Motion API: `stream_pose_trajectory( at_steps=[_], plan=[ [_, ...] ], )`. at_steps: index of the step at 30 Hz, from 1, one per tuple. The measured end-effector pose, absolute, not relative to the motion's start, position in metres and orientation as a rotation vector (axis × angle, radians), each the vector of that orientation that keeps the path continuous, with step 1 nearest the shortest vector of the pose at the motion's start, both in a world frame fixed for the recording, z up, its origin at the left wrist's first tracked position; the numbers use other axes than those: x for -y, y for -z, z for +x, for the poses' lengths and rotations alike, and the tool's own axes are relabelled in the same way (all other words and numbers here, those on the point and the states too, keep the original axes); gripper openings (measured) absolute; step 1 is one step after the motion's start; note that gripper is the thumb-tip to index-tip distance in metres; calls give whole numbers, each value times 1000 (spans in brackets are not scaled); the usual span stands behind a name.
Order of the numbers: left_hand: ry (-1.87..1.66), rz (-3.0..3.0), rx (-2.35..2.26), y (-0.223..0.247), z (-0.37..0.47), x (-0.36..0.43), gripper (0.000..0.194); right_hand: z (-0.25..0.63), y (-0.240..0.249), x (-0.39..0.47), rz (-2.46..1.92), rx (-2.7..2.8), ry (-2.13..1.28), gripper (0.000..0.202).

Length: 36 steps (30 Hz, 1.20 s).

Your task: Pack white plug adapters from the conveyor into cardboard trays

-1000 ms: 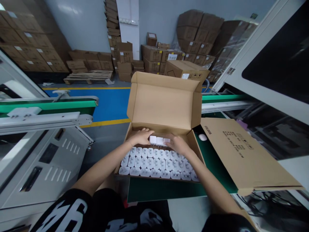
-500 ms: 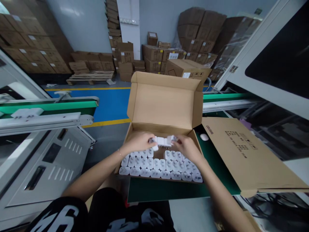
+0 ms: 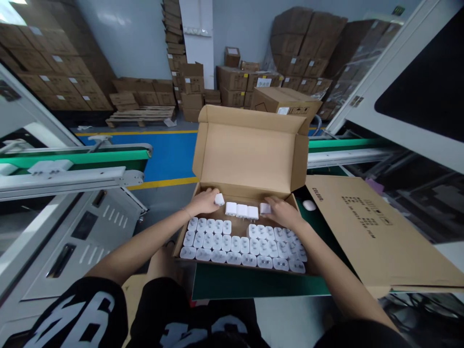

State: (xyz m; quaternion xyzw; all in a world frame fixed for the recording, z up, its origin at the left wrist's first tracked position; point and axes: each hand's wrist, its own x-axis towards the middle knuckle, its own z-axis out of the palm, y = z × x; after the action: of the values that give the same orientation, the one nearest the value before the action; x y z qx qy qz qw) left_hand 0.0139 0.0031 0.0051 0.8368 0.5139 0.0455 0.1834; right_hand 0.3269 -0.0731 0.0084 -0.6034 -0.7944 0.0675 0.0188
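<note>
An open cardboard box stands before me with its lid tipped back. White plug chargers fill its near part in rows, prongs facing up, like this one in the front row. Three chargers lie side by side in the middle, farther back than the rows. At the box's back left, my left hand is closed around a white charger. On the right, my right hand grips another white charger, partly hidden by the fingers.
A flat printed carton lies on the green tabletop to the right, with a white rounded object beside it. Conveyor belts run at left and right. White parts sit on the left belt. Stacked cartons line the wall.
My hands have moved apart, the left toward the box's back left and the right slightly right. The chargers between them now rest in the box in a short row.
</note>
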Motion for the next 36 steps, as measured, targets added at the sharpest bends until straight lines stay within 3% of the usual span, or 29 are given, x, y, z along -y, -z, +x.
stream_pose_trajectory(
  at_steps=[2, 8, 12, 17, 23, 30, 36],
  plan=[
    [-76, 2491, -1404, -8, 15, -3, 45, 327, -6, 72, -1912, 2409, -324, 48],
    [79, 2613, -1078, -12, 15, -4, 32, 319, -1, 76, -1775, 2395, -573, 35],
    [77, 2637, -972, -14, 12, 0, 33, 309, -5, 77, -1792, 2434, -543, 39],
    [0, 2750, -964, -15, 21, 2, 67, 301, -11, 77, -1778, 2529, -223, 55],
    [104, 2826, -899, -11, 39, 0, 42, 299, -11, 72, -1755, 2607, -304, 44],
    [-95, 2801, -1045, -33, 35, 38, 48, 265, -32, 112, -1994, 2363, -97, 49],
    [344, 2772, -1138, -41, 58, 77, 35, 221, -32, 127, -2125, 2431, -187, 27]
  ],
)
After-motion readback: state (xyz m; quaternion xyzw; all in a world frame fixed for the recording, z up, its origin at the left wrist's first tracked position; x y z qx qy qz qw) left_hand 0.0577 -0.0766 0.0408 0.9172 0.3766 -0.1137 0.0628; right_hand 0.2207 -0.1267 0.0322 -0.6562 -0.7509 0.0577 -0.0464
